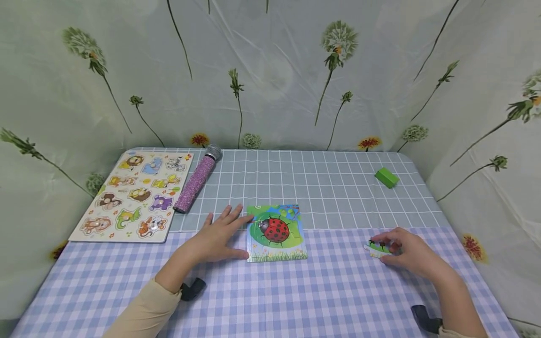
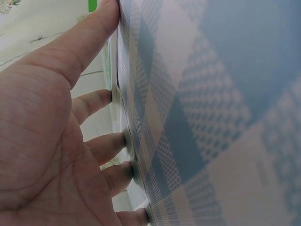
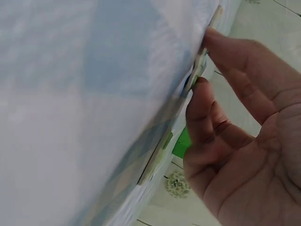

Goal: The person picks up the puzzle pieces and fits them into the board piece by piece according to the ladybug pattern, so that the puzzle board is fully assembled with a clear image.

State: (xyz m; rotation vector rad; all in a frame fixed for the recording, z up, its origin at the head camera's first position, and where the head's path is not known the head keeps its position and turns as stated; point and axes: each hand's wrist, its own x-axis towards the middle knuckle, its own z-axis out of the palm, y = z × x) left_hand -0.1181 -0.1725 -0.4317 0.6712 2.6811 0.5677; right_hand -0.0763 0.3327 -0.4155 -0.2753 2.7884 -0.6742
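A square ladybug puzzle [image 1: 274,233] lies in the middle of the table. My left hand [image 1: 217,239] is spread at its left edge, thumb at the lower left corner and index fingertip near the upper part. Those fingers look straight in the left wrist view, with the fingertips [image 2: 123,176] down at the cloth. On the right, my right hand [image 1: 407,251] pinches a puzzle piece [image 1: 377,249] printed green and white with dark marks. In the right wrist view the thin piece [image 3: 199,63] shows edge-on between thumb and fingers, close to the cloth.
An animal peg board [image 1: 113,205] lies at the left, with a glittery purple microphone [image 1: 196,184] beside it. Toward the back right sits a green block [image 1: 386,177]. Checked cloth [image 1: 338,300] covers the table front, and a dandelion-print curtain [image 1: 279,108] hangs around the sides and back.
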